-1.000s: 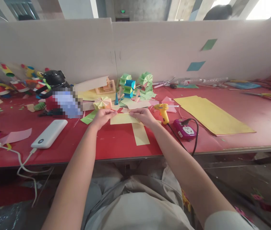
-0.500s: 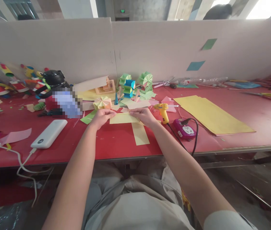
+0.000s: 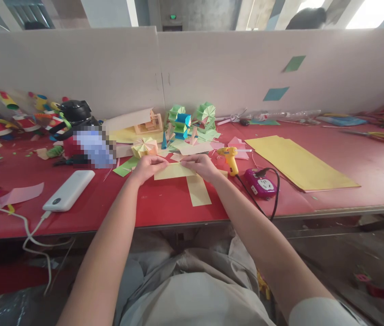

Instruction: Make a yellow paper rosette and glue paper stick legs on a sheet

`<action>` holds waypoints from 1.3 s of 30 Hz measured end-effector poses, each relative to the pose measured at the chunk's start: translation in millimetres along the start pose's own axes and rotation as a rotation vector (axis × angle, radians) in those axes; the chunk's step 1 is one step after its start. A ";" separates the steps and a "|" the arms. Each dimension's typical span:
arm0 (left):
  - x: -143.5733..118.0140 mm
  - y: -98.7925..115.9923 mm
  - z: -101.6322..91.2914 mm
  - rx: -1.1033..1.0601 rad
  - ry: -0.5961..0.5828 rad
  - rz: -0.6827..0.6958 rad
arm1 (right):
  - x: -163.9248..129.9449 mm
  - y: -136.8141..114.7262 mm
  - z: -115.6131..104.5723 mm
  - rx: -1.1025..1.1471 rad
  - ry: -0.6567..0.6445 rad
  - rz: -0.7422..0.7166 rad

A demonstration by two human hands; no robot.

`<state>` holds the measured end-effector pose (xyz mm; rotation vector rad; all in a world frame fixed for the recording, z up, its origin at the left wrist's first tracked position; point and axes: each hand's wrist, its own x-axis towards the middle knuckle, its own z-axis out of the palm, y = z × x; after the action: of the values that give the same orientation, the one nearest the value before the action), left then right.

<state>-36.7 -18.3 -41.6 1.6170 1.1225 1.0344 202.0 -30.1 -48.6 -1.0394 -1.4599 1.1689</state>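
Red covered the bench [image 3: 348, 167], which ran along a pale partition [image 3: 212, 68]. Near the middle of its front edge a yellow strip [image 3: 173, 171] was held just above the surface, lying left to right between both hands. The left hand [image 3: 147, 166] had its fingers [image 3: 159, 163] closed in a pinch on the strip's left end; the right hand [image 3: 201, 164] had its fingers closed on the right end. A second strip [image 3: 198, 191] lay flat below them, pointing toward the front edge and touching the right hand's underside.

Just right of the right hand stood a yellow glue gun [image 3: 230, 158], and beside it a purple socket [image 3: 261, 183] with a black cord [image 3: 275, 194] dropping over the front edge. Yellow sheets [image 3: 300, 163] lay further right, well apart from the hands. Behind the hands, toward the partition, sat a folded fan [image 3: 145, 146] and green and blue paper models [image 3: 192, 120]. A white power bank [image 3: 69, 190] lay toward the front left, with a pink sheet [image 3: 21, 194] beyond it. Toys [image 3: 18, 120] crowded the back left corner, and scissors [image 3: 378, 136] lay at the far right.
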 end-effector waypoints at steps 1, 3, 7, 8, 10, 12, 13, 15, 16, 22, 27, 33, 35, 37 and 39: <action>-0.1 0.1 2.0 0.010 -0.015 0.000 | 0.5 1.4 0.9 -0.023 -0.004 -0.016; 0.1 -0.1 5.2 0.028 -0.030 0.002 | 1.3 3.6 2.0 -0.050 -0.019 -0.035; 0.5 -0.5 9.3 0.037 -0.010 0.023 | 1.3 3.9 2.8 -0.040 -0.045 -0.035; 0.4 -0.3 10.3 0.040 -0.008 0.031 | 1.0 3.1 3.3 -0.042 -0.046 -0.030; 0.3 0.6 12.5 0.046 -0.014 0.045 | 0.0 0.9 4.8 -0.055 -0.045 -0.016; 0.2 1.4 14.4 0.039 -0.016 0.052 | -1.1 -1.3 6.7 -0.050 -0.041 -0.004; 0.3 1.6 14.9 0.029 -0.013 0.052 | -1.6 -2.2 7.4 -0.041 -0.041 0.000; 0.6 1.1 15.1 0.005 -0.020 0.042 | -2.5 -3.8 8.3 -0.022 -0.048 0.004; 0.8 0.5 14.8 -0.007 -0.030 0.033 | -2.9 -4.4 8.4 -0.017 -0.052 0.005; 1.4 -3.7 12.5 -0.018 -0.065 0.028 | -4.7 -7.1 6.8 -0.032 -0.051 0.027; 0.6 -2.2 15.4 -0.004 -0.097 0.036 | -4.4 -5.1 6.9 -0.004 -0.090 -0.010; 3.7 -7.8 18.1 0.037 -0.065 0.082 | -4.3 -3.7 7.4 -0.025 -0.091 -0.028; 5.0 -10.1 17.3 0.050 -0.050 0.095 | -5.3 -5.2 7.4 -0.053 -0.078 -0.031; 5.7 -11.2 16.2 0.056 -0.056 0.089 | -6.1 -6.6 7.4 -0.060 -0.079 -0.041; 5.9 -10.9 15.3 0.057 -0.062 0.078 | -6.2 -7.0 7.3 -0.049 -0.091 -0.047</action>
<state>-23.2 -13.6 -55.2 1.7385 1.0638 1.0030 195.5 -38.6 -43.4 -0.9905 -1.5830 1.1649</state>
